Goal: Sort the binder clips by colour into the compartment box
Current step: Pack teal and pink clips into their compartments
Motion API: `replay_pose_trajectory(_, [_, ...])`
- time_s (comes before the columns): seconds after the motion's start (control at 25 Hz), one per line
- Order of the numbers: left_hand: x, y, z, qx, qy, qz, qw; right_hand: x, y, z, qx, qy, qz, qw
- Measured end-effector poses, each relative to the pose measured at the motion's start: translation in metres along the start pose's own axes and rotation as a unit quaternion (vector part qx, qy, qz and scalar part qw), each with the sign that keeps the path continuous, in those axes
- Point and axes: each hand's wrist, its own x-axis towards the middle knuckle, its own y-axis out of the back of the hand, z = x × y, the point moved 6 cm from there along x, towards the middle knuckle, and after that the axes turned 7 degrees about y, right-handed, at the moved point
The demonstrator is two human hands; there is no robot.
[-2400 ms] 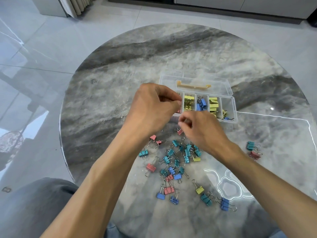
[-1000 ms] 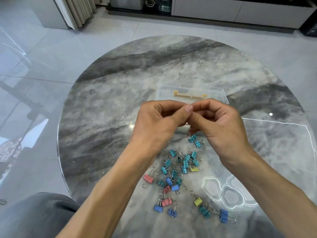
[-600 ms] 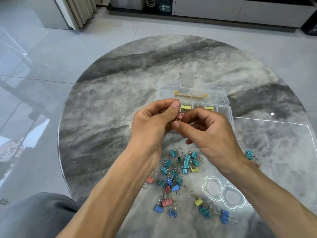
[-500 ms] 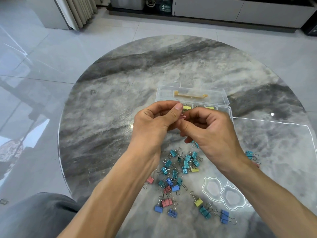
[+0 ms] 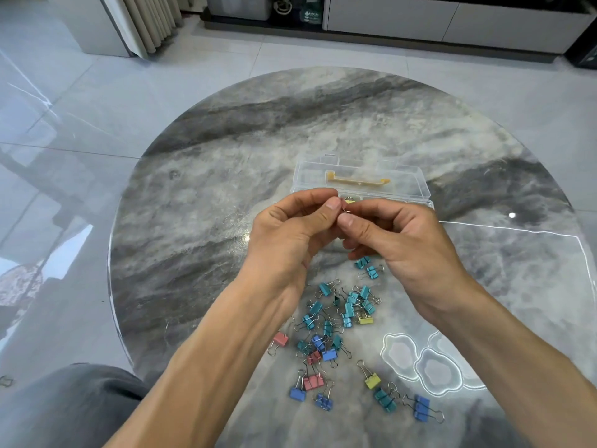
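Meeting above the middle of the round grey marble tabletop (image 5: 226,176), the left hand (image 5: 290,231) and right hand (image 5: 397,240) have their fingers curled, thumbs and forefingers pinching together on a small clip's wire handle (image 5: 344,212); its colour is hidden. Just behind them, toward the far edge, sits the clear plastic compartment box (image 5: 403,185), lid open. Loose teal, blue, pink and yellow binder clips (image 5: 347,313) lie scattered under the wrists toward the near edge.
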Motion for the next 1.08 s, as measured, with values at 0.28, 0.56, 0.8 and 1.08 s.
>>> replay_pose_trajectory(0.28, [0.001,0.005,0.000,0.090,-0.005,0.046,0.995,-0.005,-0.001,0.022,0.078,-0.094,0.028,0.992])
replay_pose_trajectory(0.56, [-0.003,0.006,0.005,-0.003,0.012,0.043,0.999,-0.004,-0.005,0.017,0.126,-0.039,0.063,0.989])
replay_pose_trajectory(0.8, [-0.002,0.005,0.002,0.021,0.023,0.029,0.999,-0.004,-0.008,0.008,0.111,0.013,0.077,0.991])
replay_pose_trajectory(1.08, [-0.013,-0.011,0.013,0.289,-0.137,0.000,0.948,-0.005,0.002,-0.005,-0.065,0.083,0.094,0.990])
